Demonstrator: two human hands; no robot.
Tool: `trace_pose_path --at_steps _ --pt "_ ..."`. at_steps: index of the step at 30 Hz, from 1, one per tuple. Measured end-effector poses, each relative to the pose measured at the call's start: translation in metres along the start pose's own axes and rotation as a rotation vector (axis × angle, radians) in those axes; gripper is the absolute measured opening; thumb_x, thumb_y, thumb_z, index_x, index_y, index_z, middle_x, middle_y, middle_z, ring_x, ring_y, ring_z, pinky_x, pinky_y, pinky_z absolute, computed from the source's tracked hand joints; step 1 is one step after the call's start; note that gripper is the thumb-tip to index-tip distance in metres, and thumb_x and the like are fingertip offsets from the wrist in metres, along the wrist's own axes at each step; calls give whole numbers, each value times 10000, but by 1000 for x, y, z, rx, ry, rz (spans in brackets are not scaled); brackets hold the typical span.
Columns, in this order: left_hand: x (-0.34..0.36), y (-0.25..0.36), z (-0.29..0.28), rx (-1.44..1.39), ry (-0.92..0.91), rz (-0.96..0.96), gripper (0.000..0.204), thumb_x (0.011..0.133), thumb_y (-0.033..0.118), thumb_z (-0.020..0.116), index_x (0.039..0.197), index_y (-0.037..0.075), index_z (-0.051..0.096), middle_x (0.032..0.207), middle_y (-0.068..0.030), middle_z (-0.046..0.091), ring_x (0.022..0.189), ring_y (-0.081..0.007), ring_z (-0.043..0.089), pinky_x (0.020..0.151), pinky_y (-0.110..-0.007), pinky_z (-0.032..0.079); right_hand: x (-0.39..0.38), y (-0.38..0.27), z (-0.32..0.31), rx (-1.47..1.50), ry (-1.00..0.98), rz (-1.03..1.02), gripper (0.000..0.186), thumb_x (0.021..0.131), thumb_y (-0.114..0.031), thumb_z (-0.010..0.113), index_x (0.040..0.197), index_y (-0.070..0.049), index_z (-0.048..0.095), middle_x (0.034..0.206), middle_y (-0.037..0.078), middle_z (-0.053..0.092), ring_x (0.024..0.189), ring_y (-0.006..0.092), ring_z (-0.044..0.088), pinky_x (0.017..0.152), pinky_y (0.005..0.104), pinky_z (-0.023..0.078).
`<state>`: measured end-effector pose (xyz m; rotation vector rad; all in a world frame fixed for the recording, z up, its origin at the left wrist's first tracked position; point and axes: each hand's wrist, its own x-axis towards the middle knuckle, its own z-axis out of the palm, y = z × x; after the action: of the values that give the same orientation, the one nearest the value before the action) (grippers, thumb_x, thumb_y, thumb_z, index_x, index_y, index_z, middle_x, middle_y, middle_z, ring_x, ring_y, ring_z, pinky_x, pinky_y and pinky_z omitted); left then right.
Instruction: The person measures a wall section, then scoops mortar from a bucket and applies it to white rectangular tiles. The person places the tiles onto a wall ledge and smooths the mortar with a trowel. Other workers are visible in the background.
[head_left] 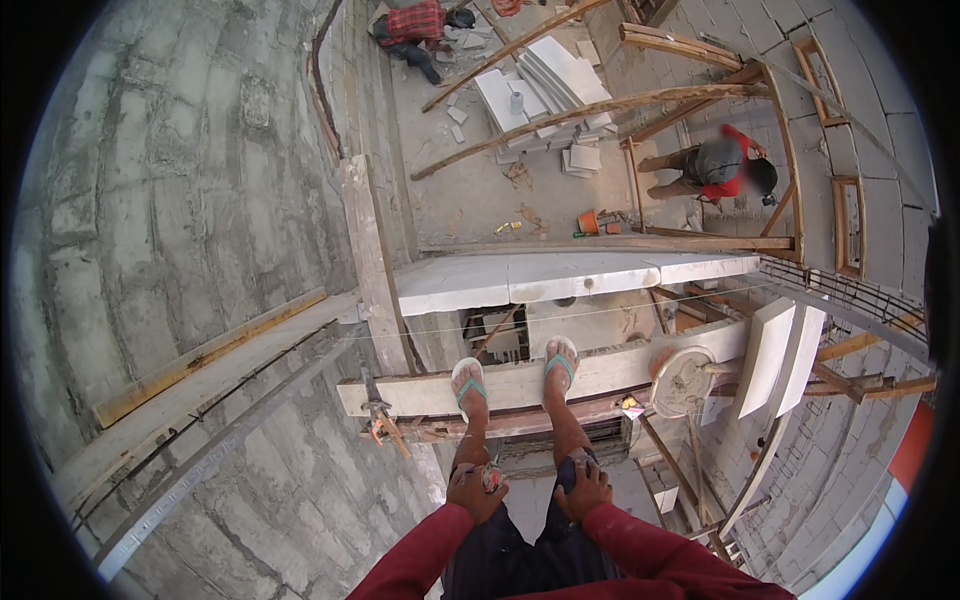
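The person sits high on a scaffold, looking straight down past their own knees. The left hand [476, 492] rests on the left knee, fingers curled down over it, and a small reddish object [491, 476] shows at its inner edge; whether the fingers pinch it or merely lie beside it cannot be told. The right hand [583, 489] lies flat on the right knee with fingers spread, holding nothing. Both forearms wear dark red long sleeves [640, 545] that come in from the lower edge.

Beyond the hands, both feet in teal-strapped flip-flops [468, 384] stand on a pale wooden scaffold plank [520, 384], well apart from the hands. To the right on that plank sits a round mortar-caked pan [682, 381], and beside it lean two pale rectangular lightweight blocks [770, 355]. A thin taut string line [600, 310] runs across above the feet.

Far below, another person in a grey and red top [718, 165] bends near a stack of pale blocks [545, 85].
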<state>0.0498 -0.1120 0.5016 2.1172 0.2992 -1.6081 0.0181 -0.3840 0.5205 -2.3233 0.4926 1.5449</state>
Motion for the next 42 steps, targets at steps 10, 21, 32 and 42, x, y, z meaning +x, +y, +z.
trace_pose_path --at_steps 10,21,32,42 --pt "-2 3 0 20 10 6 838 930 656 630 1497 41 566 1449 -290 614 1428 -457 515 1247 -497 329 -2 2 -1 20 -16 -14 883 893 -523 691 1606 -84 413 1621 247 399 1443 501 438 1133 633 438" --pt "-4 14 -7 36 5 25 819 939 655 621 1496 55 571 1420 -277 644 1408 -420 554 1245 -491 324 -4 4 2 41 9 3 880 882 -527 698 1594 -84 433 1610 239 417 1430 503 444 1138 621 439" --pt "-2 10 -5 64 54 66 756 952 655 616 1349 12 640 1337 -281 680 1334 -436 601 1182 -516 394 -6 8 15 71 64 -8 876 867 -526 709 1580 -80 460 1593 242 437 1402 503 464 1128 631 439" --pt "1 12 -8 72 64 82 713 945 626 642 1312 15 658 1303 -277 689 1308 -441 608 1143 -520 429 -6 8 20 79 73 12 872 856 -511 732 1570 -84 472 1579 239 446 1395 501 470 1117 636 446"
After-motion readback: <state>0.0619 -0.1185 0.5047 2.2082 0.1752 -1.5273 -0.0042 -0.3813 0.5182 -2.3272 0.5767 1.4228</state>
